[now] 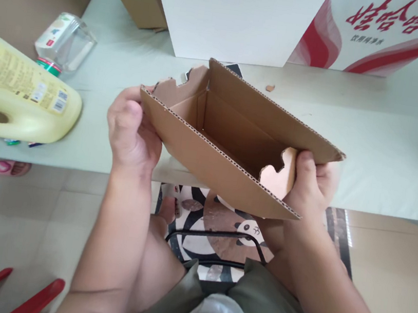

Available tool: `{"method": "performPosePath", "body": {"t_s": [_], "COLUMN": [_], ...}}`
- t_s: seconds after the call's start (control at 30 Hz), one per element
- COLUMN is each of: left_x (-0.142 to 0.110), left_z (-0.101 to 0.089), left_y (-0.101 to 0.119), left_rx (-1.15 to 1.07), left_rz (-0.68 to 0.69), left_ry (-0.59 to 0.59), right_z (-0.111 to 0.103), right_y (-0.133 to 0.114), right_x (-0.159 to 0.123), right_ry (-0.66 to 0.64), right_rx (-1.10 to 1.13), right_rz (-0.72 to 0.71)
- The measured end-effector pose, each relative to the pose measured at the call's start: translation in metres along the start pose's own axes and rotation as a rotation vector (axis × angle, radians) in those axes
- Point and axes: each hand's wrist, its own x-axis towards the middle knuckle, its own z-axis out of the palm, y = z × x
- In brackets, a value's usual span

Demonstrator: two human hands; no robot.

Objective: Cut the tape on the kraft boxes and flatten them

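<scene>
Between my two hands is a brown cardboard box [209, 156] with its top open, tilted above the near edge of the table. Its long side flaps stand up, and the short end flaps have notched cut edges. My left hand [131, 125] grips the left end, thumb outside, with some fingers hidden behind the cardboard. At the right end my right hand [312, 181] pinches the notched end flap, its thumb at the flap and its other fingers outside. The part of the inside that shows holds nothing; the deepest part is in shadow.
On the table [400, 152] a yellow jug [20, 88] and a clear plastic bottle [67, 43] lie at the left. A white box [236, 15] and a red-and-white carton [373, 39] stand at the back. A dark flat object [234, 69] is partly hidden behind the held box.
</scene>
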Motion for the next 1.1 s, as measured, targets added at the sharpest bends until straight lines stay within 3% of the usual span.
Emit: {"method": "performPosePath", "body": {"t_s": [0.13,0.33,0.6,0.93,1.1], "left_x": [-0.003,-0.002,0.002,0.003,0.003], "left_z": [-0.002,-0.009,-0.001,-0.007,-0.008], "left_y": [-0.004,-0.005,-0.010,-0.010,-0.012], "left_rx": [-0.178,-0.129,-0.284,-0.267,-0.196], "left_rz": [-0.003,-0.045,0.143,0.129,0.177], "left_ry": [-0.026,-0.035,-0.203,-0.235,-0.227], "right_z": [0.006,0.005,-0.001,0.004,0.001], "right_y": [-0.003,0.002,0.003,-0.019,-0.013], "right_x": [0.002,0.001,-0.003,0.011,0.010], "right_ry": [0.184,0.170,0.097,0.140,0.079], "right_rx": [-0.037,-0.034,0.067,0.114,0.099], "right_rz": [-0.037,-0.043,-0.007,0.183,0.252]}}
